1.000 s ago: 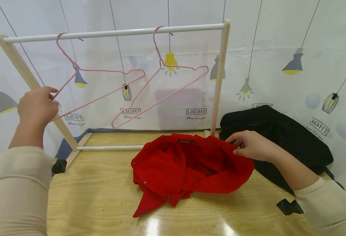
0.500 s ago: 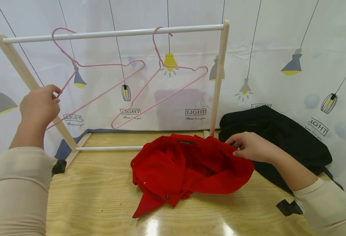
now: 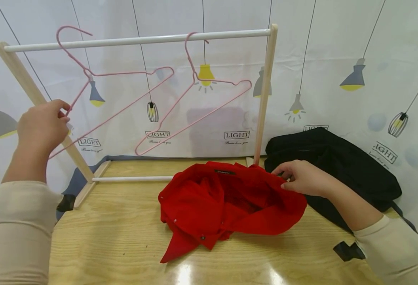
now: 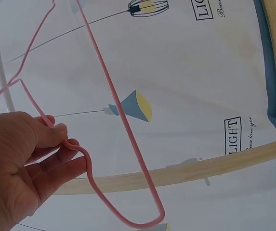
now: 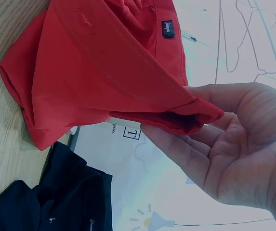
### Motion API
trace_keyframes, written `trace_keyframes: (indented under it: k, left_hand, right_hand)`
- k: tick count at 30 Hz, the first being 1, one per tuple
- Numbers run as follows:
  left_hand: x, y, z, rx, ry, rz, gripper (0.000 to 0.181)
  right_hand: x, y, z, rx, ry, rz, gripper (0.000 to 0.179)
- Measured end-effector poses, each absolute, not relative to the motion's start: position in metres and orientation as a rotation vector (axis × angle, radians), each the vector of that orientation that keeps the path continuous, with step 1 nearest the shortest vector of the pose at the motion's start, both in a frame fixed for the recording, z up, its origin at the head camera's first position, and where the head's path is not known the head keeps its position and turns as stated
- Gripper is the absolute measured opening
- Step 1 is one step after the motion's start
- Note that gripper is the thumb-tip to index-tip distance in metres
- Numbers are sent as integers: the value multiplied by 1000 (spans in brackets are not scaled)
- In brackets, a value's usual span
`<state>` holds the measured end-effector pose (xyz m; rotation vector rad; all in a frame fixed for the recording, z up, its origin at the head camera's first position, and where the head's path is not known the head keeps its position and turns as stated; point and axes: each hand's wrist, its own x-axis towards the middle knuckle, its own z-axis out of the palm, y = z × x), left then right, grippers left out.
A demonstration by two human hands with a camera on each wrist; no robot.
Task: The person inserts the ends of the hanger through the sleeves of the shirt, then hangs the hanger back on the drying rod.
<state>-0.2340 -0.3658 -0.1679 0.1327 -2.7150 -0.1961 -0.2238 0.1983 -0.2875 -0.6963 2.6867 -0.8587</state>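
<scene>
My left hand point(image 3: 43, 122) pinches one sloping arm of a pink wire hanger point(image 3: 117, 74). That hanger's hook stands above the rack's white rod point(image 3: 141, 40). In the left wrist view, thumb and fingers of the hand point(image 4: 27, 163) close on the hanger wire point(image 4: 123, 119) near its shoulder bend. A crumpled red shirt point(image 3: 202, 206) lies on the table, its dark neck label showing. My right hand point(image 3: 305, 178) grips the shirt's right edge. In the right wrist view, the fold of red cloth point(image 5: 89, 72) sits between thumb and fingers; some fingers are partly hidden.
A second pink hanger point(image 3: 216, 80) hangs from the rod, right of the held one. Wooden posts point(image 3: 265, 95) support the rack at both ends. Black folded clothing point(image 3: 337, 162) lies behind my right hand. A lamp-patterned backdrop point(image 3: 337, 99) stands behind the wooden table point(image 3: 102, 245).
My left hand has raised the held hanger and shifted it slightly left; its hook has risen from the rod to above it. The right hand and the red shirt have barely moved.
</scene>
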Motion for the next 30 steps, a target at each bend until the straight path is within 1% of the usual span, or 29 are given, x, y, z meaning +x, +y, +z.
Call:
trace_keyframes:
  k: [6, 13, 30]
  left_hand:
    - [-228, -366, -170, 126, -2719, -197, 32]
    - [-218, -372, -183, 156, -2753, -206, 33]
    - [-195, -387, -209, 38, -2738, -99, 25]
  right_hand:
    - [-224, 198, -289, -690, 2671, -875, 31]
    - [-224, 199, -290, -686, 2674, -876, 31]
    - [-220, 198, -293, -711, 2685, -882, 32]
